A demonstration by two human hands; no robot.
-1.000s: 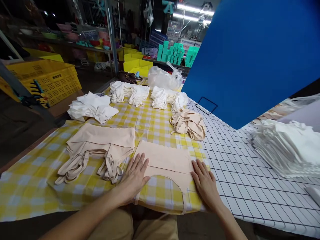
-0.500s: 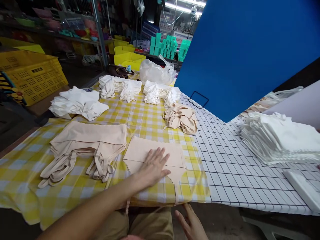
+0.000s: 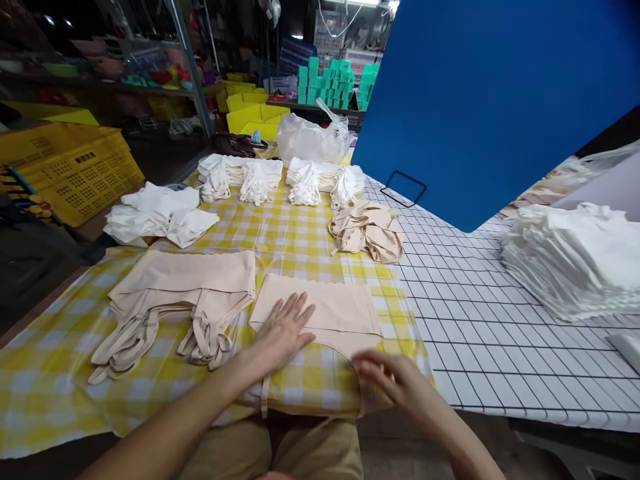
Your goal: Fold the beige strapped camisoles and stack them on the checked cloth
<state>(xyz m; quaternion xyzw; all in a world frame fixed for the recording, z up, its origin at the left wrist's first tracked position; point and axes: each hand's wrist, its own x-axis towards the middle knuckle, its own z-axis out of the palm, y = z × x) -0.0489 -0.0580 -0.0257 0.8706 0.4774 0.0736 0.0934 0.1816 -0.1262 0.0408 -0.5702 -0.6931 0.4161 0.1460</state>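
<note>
A beige strappy crop top (image 3: 325,303) lies flat on the yellow checked cloth in front of me, its thin straps toward the near edge. My left hand (image 3: 283,333) rests palm down on its left half, fingers spread. Over its lower right corner, by the right strap, is my right hand (image 3: 385,373), fingers bent and smeared by motion. Whether it grips the strap cannot be made out. To the left sits a neat stack of beige crop tops (image 3: 180,280) with straps hanging toward me. A crumpled pile of beige tops (image 3: 367,230) lies beyond the flat one.
White folded tops (image 3: 240,175) and a loose white heap (image 3: 160,212) lie farther back and left. At the right are a tall white stack (image 3: 575,257) and a hanging blue board (image 3: 480,107). A yellow crate (image 3: 85,170) stands left; a plastic bag (image 3: 313,137) sits behind.
My right hand has risen from below the table edge to the top's lower right strap. My left hand has slid slightly left on the fabric. The view has shifted a little.
</note>
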